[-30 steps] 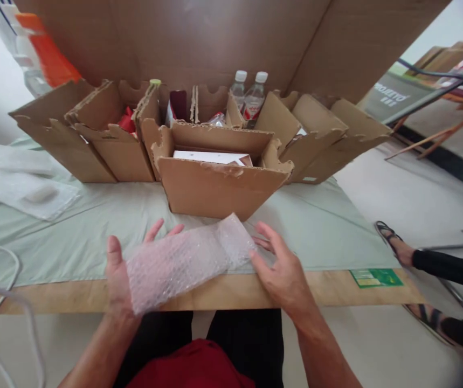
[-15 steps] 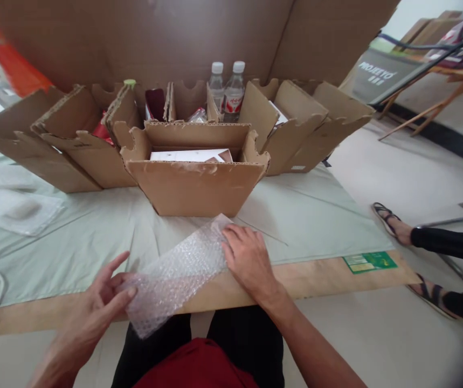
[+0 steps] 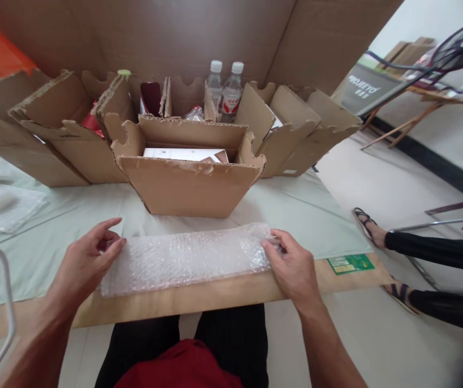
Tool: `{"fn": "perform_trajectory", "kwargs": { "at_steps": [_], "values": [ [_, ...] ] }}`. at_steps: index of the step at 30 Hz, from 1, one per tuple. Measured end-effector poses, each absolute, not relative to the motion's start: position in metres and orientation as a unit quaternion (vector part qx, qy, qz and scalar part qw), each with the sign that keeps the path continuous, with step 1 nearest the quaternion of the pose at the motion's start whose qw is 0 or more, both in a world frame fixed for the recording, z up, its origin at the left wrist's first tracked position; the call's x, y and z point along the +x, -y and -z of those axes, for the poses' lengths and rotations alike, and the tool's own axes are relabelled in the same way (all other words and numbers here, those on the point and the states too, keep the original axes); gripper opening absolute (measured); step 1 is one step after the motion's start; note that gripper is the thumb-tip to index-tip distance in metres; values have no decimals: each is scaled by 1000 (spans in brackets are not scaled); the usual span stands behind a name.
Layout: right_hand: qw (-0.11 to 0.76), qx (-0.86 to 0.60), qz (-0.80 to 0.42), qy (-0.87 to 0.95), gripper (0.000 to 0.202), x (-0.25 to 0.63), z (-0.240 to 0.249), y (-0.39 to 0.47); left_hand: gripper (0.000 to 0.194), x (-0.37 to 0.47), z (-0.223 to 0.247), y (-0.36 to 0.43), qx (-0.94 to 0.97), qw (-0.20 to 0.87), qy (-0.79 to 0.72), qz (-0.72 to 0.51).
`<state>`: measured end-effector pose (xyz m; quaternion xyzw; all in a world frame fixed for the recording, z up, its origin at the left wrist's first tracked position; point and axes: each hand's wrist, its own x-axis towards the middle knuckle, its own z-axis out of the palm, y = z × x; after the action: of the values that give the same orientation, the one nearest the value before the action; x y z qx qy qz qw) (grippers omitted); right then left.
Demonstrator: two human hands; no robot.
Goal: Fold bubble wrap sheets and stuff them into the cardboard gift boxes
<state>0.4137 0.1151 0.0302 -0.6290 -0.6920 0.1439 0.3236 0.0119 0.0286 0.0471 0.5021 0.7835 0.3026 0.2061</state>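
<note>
A long strip of clear bubble wrap (image 3: 191, 256) lies stretched from left to right along the table's front edge. My left hand (image 3: 89, 258) pinches its left end between thumb and fingers, the index finger stretched out. At the other end, my right hand (image 3: 294, 261) grips the wrap's right edge with thumb and fingertips. Just behind the wrap stands an open cardboard box (image 3: 186, 188) with white flat boxes (image 3: 182, 154) in it.
Several cardboard bins (image 3: 65, 145) stand in a row behind, with two bottles (image 3: 230, 97) among them. More bubble wrap (image 3: 8, 207) lies at the left, near a white cable (image 3: 8, 302). A person's feet (image 3: 371, 226) show at the right.
The bubble wrap has gone from slanted to nearly level and is spread wider. My right hand has moved right and down, my left hand up and slightly left. The view has shifted a little.
</note>
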Motion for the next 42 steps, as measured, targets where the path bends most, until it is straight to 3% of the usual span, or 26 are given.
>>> {"fn": "perform_trajectory", "kwargs": {
  "at_steps": [4, 10, 16, 24, 28, 31, 35, 38, 42],
  "values": [
    [351, -607, -56, 710, 36, 406, -26, -120, 61, 24, -44, -42, 516, 158, -794, -280],
    [353, -522, -258, 732, 54, 362, -56, -162, 79, 56, -45, -85, 509, 235, -702, -439],
    [374, -465, -363, 716, 42, 341, -49, -214, 73, 75, -38, -96, 501, 313, -637, -495],
    [373, -445, -362, 730, 43, 335, -48, -230, 78, 71, -37, -99, 525, 326, -623, -479],
    [400, -478, -324, 712, 47, 352, -50, -210, 89, 67, -40, -76, 509, 251, -682, -461],
    [416, -516, -236, 711, 41, 360, -53, -170, 70, 75, -47, -48, 551, 174, -717, -390],
    [286, -409, -174, 849, 33, 321, -50, -112, 40, 97, -45, -28, 715, 112, -619, -304],
    [163, -324, -155, 919, 39, 287, -36, -94, 36, 102, -31, -27, 789, 91, -567, -217],
    [125, -388, -98, 908, 46, 334, -11, -100, 31, 79, -14, -30, 806, 109, -541, -215]
  ]
}}
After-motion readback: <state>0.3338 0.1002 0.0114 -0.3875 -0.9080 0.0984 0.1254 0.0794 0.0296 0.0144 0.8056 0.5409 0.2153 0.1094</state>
